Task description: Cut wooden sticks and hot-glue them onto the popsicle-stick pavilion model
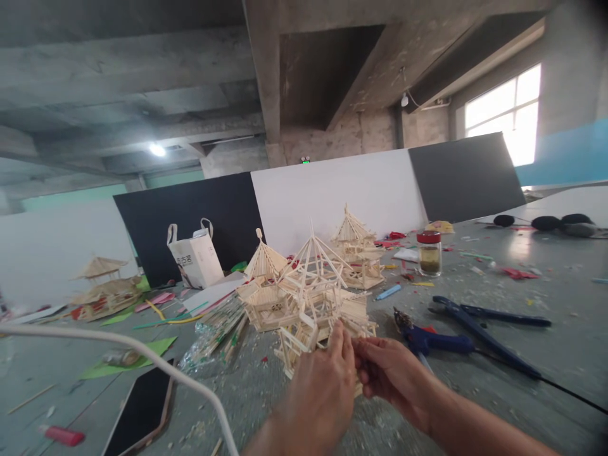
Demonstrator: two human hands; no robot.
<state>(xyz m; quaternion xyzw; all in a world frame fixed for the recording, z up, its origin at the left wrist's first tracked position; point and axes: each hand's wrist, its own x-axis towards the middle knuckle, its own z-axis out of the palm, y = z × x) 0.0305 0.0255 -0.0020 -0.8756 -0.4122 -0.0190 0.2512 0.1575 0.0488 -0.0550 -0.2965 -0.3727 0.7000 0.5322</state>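
Step in hand, as judged: fitting a piece at the base of the stick pavilion model [313, 297], lower centre of frame on the grey surface [546, 354]. Left hand [320, 392] fingers pinch closed against the model's lower front frame. Right hand [389, 373] fingers curled just beside them; whether they hold anything, cannot tell. Blue glue gun [434, 342] lies near, right. Next move calls for steady, light pressure: the sticks look fragile.
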